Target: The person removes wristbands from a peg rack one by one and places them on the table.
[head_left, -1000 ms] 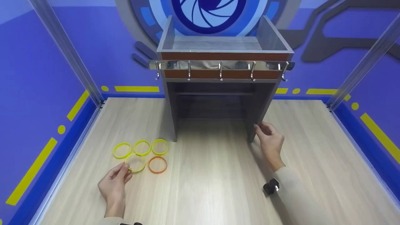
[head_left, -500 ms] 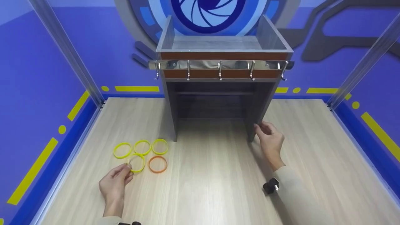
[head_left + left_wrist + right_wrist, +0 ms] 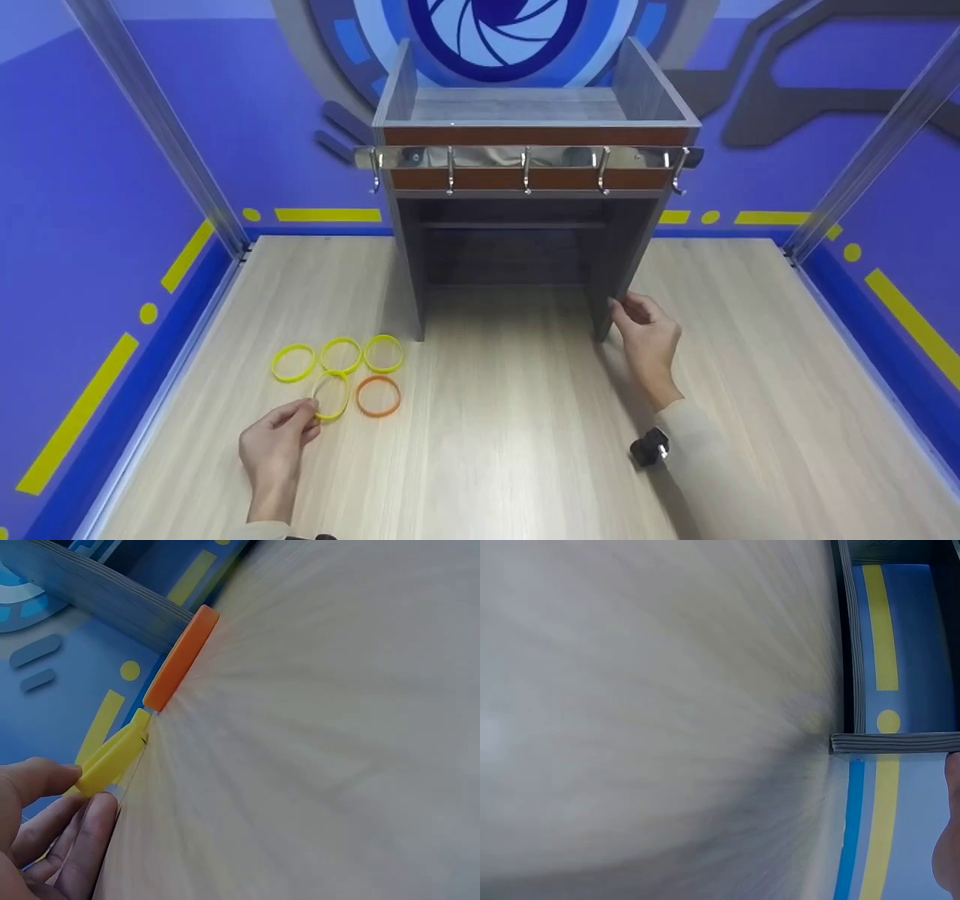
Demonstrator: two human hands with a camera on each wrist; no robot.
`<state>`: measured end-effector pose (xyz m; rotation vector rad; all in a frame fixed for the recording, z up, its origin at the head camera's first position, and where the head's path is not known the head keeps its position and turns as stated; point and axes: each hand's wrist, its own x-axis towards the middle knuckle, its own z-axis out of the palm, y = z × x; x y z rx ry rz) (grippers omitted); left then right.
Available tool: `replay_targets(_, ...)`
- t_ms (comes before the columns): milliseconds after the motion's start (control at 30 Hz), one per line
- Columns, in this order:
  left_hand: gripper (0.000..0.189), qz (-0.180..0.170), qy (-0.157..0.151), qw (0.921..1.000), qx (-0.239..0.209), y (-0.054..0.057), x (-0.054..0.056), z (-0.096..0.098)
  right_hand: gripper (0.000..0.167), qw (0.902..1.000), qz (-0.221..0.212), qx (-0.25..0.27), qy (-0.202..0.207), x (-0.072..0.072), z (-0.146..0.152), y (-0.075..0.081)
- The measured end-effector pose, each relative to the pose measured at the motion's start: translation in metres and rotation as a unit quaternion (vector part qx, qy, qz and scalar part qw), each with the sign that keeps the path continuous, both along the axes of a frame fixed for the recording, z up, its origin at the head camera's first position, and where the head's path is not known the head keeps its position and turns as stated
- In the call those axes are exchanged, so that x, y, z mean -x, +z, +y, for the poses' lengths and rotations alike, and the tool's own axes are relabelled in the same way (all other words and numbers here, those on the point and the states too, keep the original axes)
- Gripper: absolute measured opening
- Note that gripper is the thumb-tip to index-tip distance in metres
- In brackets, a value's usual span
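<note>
My left hand pinches a yellow silicone wristband between thumb and fingertips. In the head view the band stands tilted up on its edge; in the left wrist view the yellow band angles up from the fingertips. Just right of it an orange wristband lies flat on the table. Behind are three more yellow wristbands in a row. My right hand holds the front edge of the right side panel of a grey wooden rack, thumb at the edge, other fingers partly hidden on its outer side.
The rack carries a metal rail with several hooks across its front and an open tray on top. Its left side panel stands just behind the wristbands. Blue printed walls enclose the wooden table.
My left hand has shifted slightly right, and the yellow wristband it pinches has turned from lying nearly flat to a more upright tilt. My right hand stays on the panel.
</note>
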<state>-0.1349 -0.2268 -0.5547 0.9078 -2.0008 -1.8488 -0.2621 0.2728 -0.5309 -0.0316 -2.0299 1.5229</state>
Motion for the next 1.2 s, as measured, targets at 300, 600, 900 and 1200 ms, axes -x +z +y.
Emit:
replay_targets(300,0.023,-0.021,-0.025,0.9966,0.075,0.004,0.001,-0.003,0.018,0.9997,-0.014,0.012,-0.015,0.001,-0.003,0.001)
replay_targets(600,0.028,-0.018,-0.036,0.9861,0.161,0.008,-0.001,-0.008,0.017,0.9998,-0.013,0.017,-0.002,-0.001,-0.001,0.001)
replay_targets(900,0.039,0.056,-0.032,0.9655,0.252,0.016,0.0,-0.017,0.023,0.9979,-0.028,-0.046,0.036,-0.003,0.01,0.007)
replay_targets(1200,0.044,0.169,-0.084,0.9052,0.381,0.031,0.02,-0.021,0.032,0.9793,-0.048,-0.185,0.065,-0.006,0.046,0.027)
